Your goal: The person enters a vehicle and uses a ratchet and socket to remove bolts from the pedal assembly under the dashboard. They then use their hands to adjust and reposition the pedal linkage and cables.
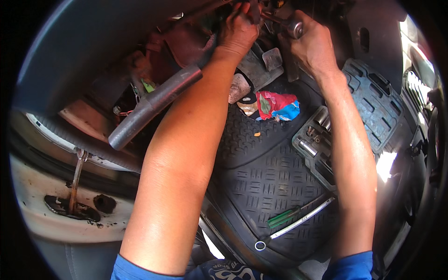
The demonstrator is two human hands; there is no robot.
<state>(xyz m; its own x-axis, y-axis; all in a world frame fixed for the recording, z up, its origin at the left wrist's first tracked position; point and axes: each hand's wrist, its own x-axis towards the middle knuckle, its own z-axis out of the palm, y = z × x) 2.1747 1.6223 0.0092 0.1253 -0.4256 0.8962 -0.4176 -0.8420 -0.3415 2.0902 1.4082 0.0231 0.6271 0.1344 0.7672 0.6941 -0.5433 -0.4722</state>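
Observation:
Under the dashboard, my right hand (313,44) is closed around a ratchet wrench (296,29), whose round metal head shows by my thumb. Its shaft runs left toward my other hand. My left hand (239,30) reaches up to the top of the view, with its fingers curled against a dark part I cannot make out. Shadow and the picture's edge hide the fingertips. Just below the hands are two pedals, a grey one (272,59) and a worn pinkish one (239,87).
A crumpled colourful cloth (279,105) lies on the black rubber mat (254,186). Near my right forearm sits an open socket case (303,161) with its lid (373,109). Closer lie a green-handled screwdriver (282,218) and a ring spanner (296,226). A dark cylinder (154,108) juts beside my left arm.

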